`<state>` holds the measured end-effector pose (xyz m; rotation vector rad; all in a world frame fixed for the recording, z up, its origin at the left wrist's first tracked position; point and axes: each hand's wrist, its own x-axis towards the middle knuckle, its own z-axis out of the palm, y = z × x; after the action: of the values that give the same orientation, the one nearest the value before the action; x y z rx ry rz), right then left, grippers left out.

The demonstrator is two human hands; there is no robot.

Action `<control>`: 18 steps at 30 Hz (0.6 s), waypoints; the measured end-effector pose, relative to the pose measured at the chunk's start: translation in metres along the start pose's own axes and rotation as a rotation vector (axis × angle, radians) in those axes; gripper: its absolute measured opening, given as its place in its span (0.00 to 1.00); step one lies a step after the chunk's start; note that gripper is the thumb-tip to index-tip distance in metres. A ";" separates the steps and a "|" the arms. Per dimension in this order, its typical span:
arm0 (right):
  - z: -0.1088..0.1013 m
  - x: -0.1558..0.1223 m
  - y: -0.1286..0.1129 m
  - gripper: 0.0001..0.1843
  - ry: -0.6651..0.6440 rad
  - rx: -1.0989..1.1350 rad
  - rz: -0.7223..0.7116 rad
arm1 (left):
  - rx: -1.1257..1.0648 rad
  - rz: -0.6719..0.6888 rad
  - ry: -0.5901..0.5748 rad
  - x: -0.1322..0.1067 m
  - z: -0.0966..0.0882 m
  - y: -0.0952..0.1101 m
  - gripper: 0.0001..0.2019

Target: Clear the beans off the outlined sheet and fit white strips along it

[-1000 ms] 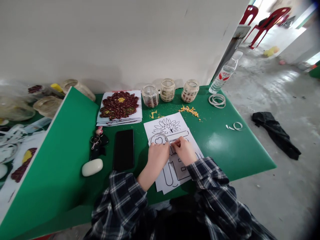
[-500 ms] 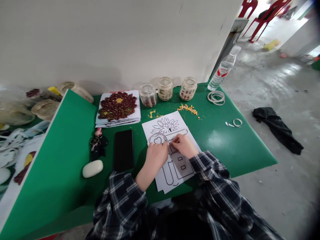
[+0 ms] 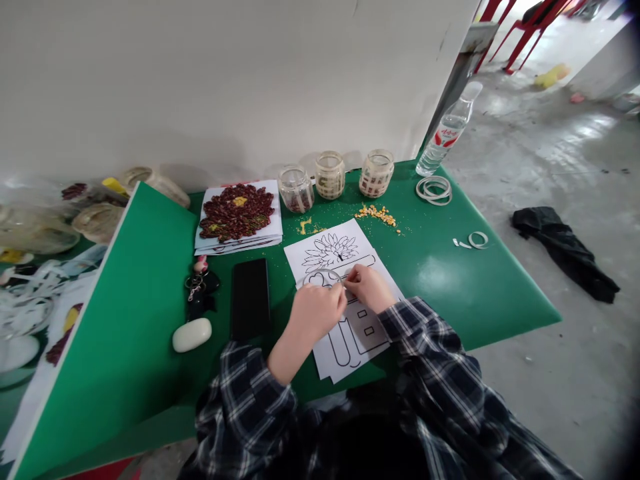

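A white sheet printed with a flower and block shapes lies on the green table in front of me. My left hand is curled over a clear tape roll resting on the sheet's heart outline. My right hand is beside it, fingers pinched together on what looks like a strip of tape, pressed to the paper. Both sleeves are dark plaid.
Three glass jars stand at the back, with scattered corn kernels before them. A bean-covered flower picture, black phone, keys, white oval object, tape rings and water bottle surround the sheet.
The view has shifted slightly. My hands have stayed on the sheet, my left hand sliding a little right toward my right hand with the tape roll less exposed.
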<state>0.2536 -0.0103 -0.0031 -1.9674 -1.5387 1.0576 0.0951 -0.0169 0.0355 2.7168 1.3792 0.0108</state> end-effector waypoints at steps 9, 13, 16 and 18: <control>-0.017 -0.001 0.008 0.17 0.040 0.601 0.026 | -0.044 -0.140 0.156 -0.003 0.000 -0.020 0.22; -0.014 -0.003 0.008 0.14 0.099 0.255 -0.030 | -0.059 -0.120 0.143 -0.003 0.007 -0.015 0.21; -0.016 -0.010 0.005 0.14 -0.038 -0.043 -0.143 | -0.064 -0.119 0.122 -0.002 0.010 -0.015 0.20; -0.020 -0.016 0.002 0.15 -0.253 -0.082 -0.225 | -0.062 -0.126 0.107 -0.001 0.012 -0.016 0.20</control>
<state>0.2695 -0.0239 0.0128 -1.7114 -1.9140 1.1979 0.0820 -0.0094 0.0221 2.6081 1.5492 0.1890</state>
